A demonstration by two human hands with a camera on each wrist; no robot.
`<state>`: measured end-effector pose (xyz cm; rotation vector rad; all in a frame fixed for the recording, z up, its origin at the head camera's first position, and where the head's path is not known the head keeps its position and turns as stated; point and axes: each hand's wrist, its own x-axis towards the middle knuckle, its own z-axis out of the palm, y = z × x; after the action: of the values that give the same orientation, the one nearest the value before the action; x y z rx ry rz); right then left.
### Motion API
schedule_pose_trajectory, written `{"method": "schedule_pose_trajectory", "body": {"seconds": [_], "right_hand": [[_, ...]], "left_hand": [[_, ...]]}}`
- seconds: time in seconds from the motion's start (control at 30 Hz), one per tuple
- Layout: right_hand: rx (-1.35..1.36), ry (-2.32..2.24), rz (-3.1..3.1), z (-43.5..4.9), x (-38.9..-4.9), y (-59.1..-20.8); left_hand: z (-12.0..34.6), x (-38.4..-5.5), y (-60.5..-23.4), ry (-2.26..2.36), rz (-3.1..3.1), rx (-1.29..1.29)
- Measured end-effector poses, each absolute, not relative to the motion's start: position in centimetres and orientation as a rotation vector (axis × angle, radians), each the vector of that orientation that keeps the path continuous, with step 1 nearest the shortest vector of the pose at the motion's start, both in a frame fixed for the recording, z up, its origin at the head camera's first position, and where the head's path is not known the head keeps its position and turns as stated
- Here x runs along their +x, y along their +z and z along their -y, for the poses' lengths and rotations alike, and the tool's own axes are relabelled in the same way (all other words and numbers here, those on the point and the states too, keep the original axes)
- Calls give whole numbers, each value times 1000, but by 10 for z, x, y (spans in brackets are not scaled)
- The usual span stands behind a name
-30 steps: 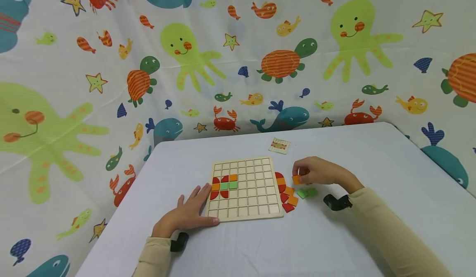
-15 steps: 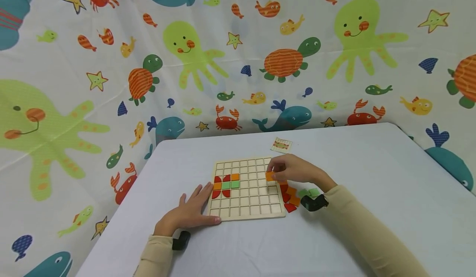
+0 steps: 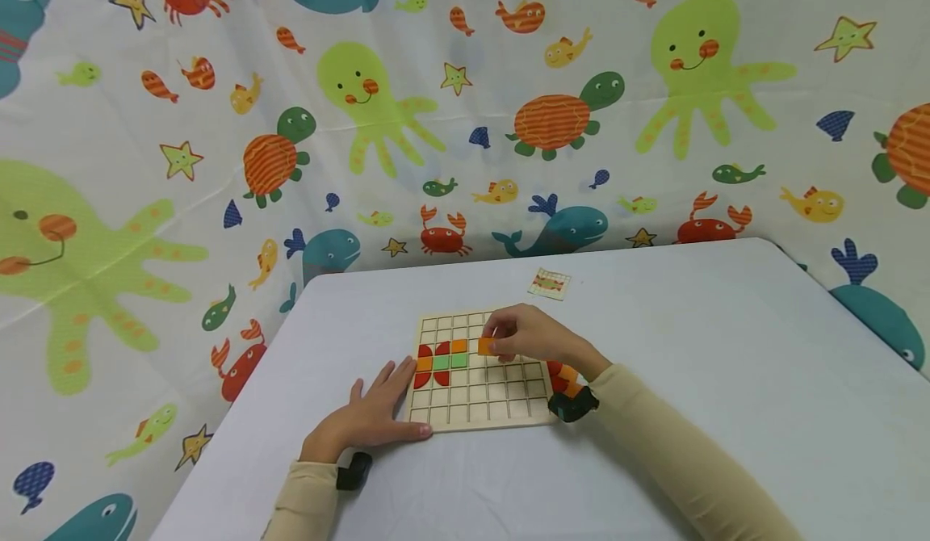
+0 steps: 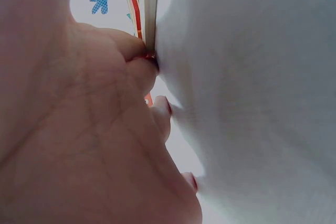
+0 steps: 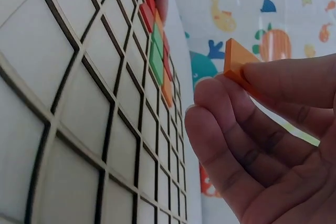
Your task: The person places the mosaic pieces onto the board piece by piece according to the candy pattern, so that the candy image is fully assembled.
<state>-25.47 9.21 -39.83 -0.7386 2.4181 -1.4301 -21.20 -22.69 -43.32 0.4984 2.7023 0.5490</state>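
A wooden grid board lies on the white table, with red quarter-round pieces, green square tiles and orange square tiles set in its left cells. My right hand pinches another orange square tile between thumb and fingers, over the board just right of those pieces. In the right wrist view this tile is lifted off the grid. My left hand rests at the board's left side, fingers spread along the edge and thumb at the near left corner.
Loose red pieces and orange pieces lie against the board's right edge, partly covered by my right wrist. A small pattern card lies beyond the board. A curtain with sea animals hangs behind the table.
My right hand has carried the orange tile leftward from the loose pieces, over the board's right edge, to near the set pieces. My left hand has stayed at the board's edge.
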Motion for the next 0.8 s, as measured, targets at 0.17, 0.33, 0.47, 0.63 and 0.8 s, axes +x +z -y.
{"method": "schedule_pose_trajectory", "body": {"seconds": [0.17, 0.33, 0.47, 0.63, 0.8], "right_hand": [[-714, -1417, -2463, -75, -254, -403], [-716, -1377, -2483, -62, -255, -409], [-716, -1348, -2488, -53, -255, -415], [-748, -1247, -2555, -45, -254, -419], [-739, -1199, -2603, -39, -253, -421]], "left_hand": [[227, -212, -434, 545, -2700, 503], [228, -212, -434, 550, -2698, 498], [228, -212, -434, 548, -2695, 494], [228, -213, -435, 555, -2698, 502], [227, -212, -433, 565, -2698, 505]]}}
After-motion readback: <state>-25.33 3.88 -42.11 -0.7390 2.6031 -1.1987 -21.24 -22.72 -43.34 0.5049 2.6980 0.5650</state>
